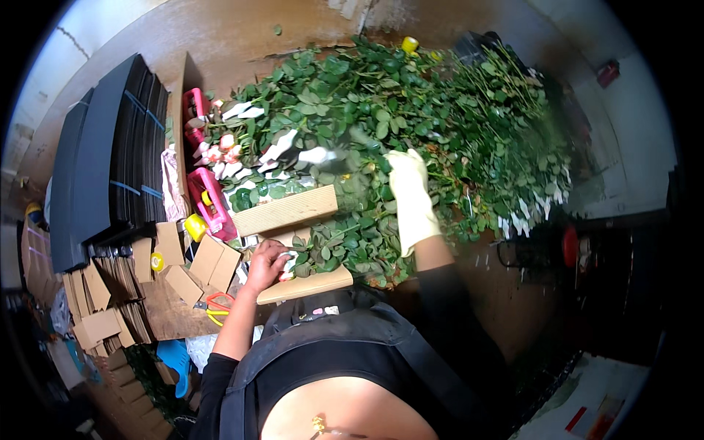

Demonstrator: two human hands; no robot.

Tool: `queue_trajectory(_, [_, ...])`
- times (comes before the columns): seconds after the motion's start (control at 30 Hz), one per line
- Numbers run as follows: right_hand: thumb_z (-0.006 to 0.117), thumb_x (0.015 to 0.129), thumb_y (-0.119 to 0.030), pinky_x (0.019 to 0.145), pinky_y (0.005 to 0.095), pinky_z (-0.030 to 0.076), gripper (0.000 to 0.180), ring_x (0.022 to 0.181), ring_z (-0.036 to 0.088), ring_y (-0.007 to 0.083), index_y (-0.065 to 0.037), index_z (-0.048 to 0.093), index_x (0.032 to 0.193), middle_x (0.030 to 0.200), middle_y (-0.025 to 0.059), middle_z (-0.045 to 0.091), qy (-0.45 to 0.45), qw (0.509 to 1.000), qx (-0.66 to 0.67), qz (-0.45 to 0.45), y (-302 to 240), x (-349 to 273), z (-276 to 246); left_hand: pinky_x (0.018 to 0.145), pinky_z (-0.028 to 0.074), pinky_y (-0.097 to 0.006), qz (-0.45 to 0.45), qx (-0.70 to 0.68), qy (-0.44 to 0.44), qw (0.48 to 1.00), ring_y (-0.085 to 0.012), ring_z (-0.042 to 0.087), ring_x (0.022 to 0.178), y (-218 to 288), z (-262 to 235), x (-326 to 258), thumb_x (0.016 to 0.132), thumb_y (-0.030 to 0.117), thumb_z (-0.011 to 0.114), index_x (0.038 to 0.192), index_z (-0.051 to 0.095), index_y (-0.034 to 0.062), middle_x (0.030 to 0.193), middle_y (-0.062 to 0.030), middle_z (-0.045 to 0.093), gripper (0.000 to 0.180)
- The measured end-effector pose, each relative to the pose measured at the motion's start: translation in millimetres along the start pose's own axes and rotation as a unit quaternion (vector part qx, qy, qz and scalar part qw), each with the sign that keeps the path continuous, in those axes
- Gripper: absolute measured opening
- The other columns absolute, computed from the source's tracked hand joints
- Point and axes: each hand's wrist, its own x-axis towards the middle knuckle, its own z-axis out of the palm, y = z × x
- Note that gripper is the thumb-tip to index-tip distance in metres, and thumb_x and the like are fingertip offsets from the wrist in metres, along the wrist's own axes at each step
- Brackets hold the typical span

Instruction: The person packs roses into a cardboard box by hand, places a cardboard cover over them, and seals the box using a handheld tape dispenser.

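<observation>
Worktop (242, 33), brown, worn, seen from above. Item one: large heap of cut rose stems (440, 110) with dense green leaves, spread across the middle and right of the worktop, stem ends pointing to the right. Item two: right hand (409, 192) in a pale yellow glove, reaching into the near edge of the heap, fingers flat and extended on the foliage; whether they grip a stem cannot be told. Item three: left hand (268, 265), bare, fingers curled around a small rose head (288, 273), pale with a red edge, held just above a wooden board (308, 286) at the worktop's near edge. Item four: corrugated cardboard strip (284, 210), lying between the board and the heap, partly under leaves. Item five: pink plastic tool (209, 202) left of the strip, beside several paper-sleeved rosebuds (220, 152). Item six: stack of black sheets (110, 154), far left. Item seven: small brown cardboard pieces (198, 268), scattered and stacked at near left. Item eight: scissors (215, 306) with orange and yellow handles, beside the left forearm.
</observation>
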Motion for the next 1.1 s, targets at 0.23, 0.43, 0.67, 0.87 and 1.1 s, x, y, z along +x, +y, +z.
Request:
queue_trajectory(0.23, [0.073,0.093,-0.010,0.068,0.0273,0.051,0.044,0.097,0.064,0.0145,-0.003,0.062,0.135,0.134,0.0043,0.066,-0.099,0.955,0.276,0.039,-8.1,56.4,9.4,0.090,0.051,-0.042,-0.045,-0.055,-0.010,0.997,-0.0320,0.064,0.101,-0.9,6.5,5.7,0.085,0.013,0.079,0.104,0.078,0.0070,0.103,-0.0109,0.070,0.020])
queue_trajectory(0.43, [0.053,0.095,-0.018,0.105,0.0419,0.047,0.028,0.118,0.064,0.0297,-0.016,0.076,0.112,0.124,0.0138,0.070,0.267,0.938,0.001,-0.219,-46.3,186.5,-25.9,0.081,0.055,-0.039,-0.022,-0.054,0.001,0.998,-0.0303,0.067,0.094,2.1,0.4,4.5,0.084,0.010,0.079,0.103,0.078,0.0060,0.100,-0.0105,0.070,0.020])
queue_trajectory(0.67, [0.063,0.093,-0.024,0.098,0.0374,0.053,0.024,0.116,0.068,0.0227,-0.019,0.078,0.111,0.121,0.0050,0.074,0.005,0.971,-0.163,-0.173,-83.2,275.1,-99.3,0.091,0.053,-0.041,-0.055,-0.056,0.012,0.997,-0.0313,0.066,0.104,-0.6,3.0,-7.3,0.086,0.015,0.078,0.107,0.078,0.0096,0.106,-0.0098,0.071,0.022])
queue_trajectory(0.87, [0.064,0.094,-0.027,0.098,0.0436,0.055,0.028,0.111,0.070,0.0322,-0.011,0.075,0.114,0.122,0.0136,0.072,0.064,0.993,-0.096,-0.014,-61.2,299.5,-136.1,0.091,0.054,-0.041,-0.039,-0.049,0.013,0.998,-0.0301,0.065,0.104,-1.1,1.2,2.8,0.086,0.017,0.078,0.106,0.078,0.0096,0.107,-0.0075,0.072,0.022])
queue_trajectory(1.1, [0.077,0.089,-0.028,0.106,0.0428,0.049,0.045,0.121,0.064,0.0345,-0.008,0.068,0.128,0.136,0.0162,0.065,-0.241,0.959,0.071,0.130,-67.4,220.8,-62.3,0.092,0.053,-0.041,-0.046,-0.058,0.005,0.997,-0.0313,0.064,0.105,1.5,2.3,-2.2,0.085,0.015,0.079,0.109,0.079,0.0098,0.108,-0.0090,0.071,0.025])
